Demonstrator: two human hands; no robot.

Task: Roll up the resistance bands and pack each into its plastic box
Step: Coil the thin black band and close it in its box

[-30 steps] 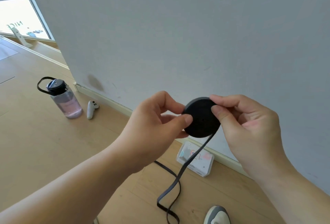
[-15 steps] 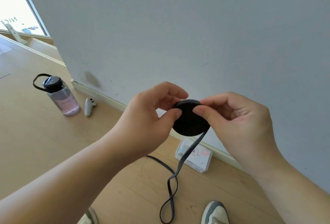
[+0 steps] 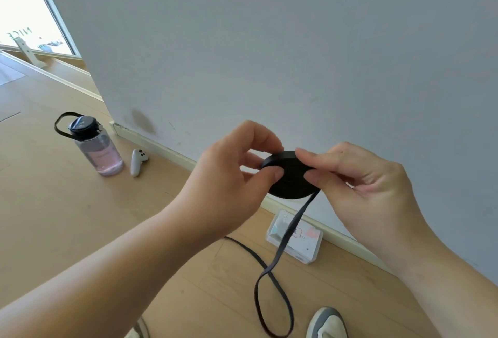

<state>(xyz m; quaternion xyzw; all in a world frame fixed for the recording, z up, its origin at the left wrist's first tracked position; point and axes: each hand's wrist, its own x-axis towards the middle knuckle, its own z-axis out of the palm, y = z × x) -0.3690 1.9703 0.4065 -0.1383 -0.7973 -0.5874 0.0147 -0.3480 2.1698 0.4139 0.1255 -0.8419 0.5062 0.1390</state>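
Observation:
A black resistance band is wound into a flat round roll [image 3: 292, 180], held in the air in front of the wall. My left hand [image 3: 231, 187] pinches its left edge between thumb and fingers. My right hand [image 3: 358, 184] grips its right edge, thumb on the face. The loose tail of the band [image 3: 285, 240] hangs down from the roll and loops on the floor. A clear plastic box [image 3: 310, 246] with a printed card inside lies on the floor by the baseboard, below the roll.
A grey wall [image 3: 269, 55] stands close ahead with a white baseboard. On the wooden floor to the left stand a pink water bottle [image 3: 97, 149] with a black lid and a white controller [image 3: 138, 161]. A grey shoe [image 3: 327, 323] shows at the bottom edge.
The roll has tilted flatter and turned between my fingers, both hands shifting their grip on it. The hanging tail is shorter and its floor loop has shifted.

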